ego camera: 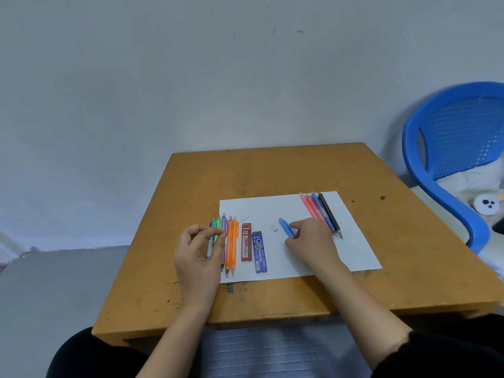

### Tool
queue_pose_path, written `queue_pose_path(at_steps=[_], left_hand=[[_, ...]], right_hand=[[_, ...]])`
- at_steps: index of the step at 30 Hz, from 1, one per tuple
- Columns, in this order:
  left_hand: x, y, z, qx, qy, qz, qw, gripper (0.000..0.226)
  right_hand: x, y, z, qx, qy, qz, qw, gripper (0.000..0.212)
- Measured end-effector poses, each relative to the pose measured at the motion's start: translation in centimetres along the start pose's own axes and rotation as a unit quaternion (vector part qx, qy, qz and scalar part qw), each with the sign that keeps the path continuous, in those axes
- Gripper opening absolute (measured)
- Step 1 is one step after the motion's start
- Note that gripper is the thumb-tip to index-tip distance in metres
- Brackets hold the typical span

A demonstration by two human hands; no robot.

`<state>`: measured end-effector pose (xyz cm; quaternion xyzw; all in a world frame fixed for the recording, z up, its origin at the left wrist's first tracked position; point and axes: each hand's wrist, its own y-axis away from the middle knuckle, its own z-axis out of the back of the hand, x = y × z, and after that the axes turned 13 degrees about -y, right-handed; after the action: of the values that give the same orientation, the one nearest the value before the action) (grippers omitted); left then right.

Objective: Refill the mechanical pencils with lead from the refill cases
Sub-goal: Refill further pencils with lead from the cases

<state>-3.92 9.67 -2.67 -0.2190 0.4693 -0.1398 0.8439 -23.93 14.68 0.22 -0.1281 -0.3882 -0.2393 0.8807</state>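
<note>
On white paper sheet [275, 207]: red 2B refill case [246, 242] centre, blue Alpha refill case [260, 252] at its 3 o'clock.
Left hand [197, 249]: thumb and forefinger pinch one thin lead [245, 219], tip toward 2 o'clock.
Right hand [311, 241]: fingers curled on blue mechanical pencil [285, 227].
Left pencil row [231, 249]: sheet's 9 o'clock.
Right pencil row [324, 214]: 2 o'clock.
</note>
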Motion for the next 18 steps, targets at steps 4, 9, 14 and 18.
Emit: queue_pose_path(at_steps=[4,9,14,18], left_hand=[[-0.1,0.1,0.1,-0.004,0.003,0.002,1.0,0.022],[-0.2,0.0,0.0,-0.01,0.005,0.003,1.0,0.021],[-0.1,0.0,0.0,-0.009,-0.003,0.0,1.0,0.021],[-0.1,-0.1,0.0,-0.009,-0.007,0.004,1.0,0.022]], right_hand=[[0.2,-0.2,0.9,0.003,-0.042,0.037,0.998,0.041],[1.4,-0.2,1.7,-0.012,-0.095,0.128,0.987,0.03],[1.5,-0.2,1.0,-0.008,-0.108,0.208,0.972,0.026],[0.4,-0.6,0.0,-0.044,-0.092,0.264,0.959,0.028]])
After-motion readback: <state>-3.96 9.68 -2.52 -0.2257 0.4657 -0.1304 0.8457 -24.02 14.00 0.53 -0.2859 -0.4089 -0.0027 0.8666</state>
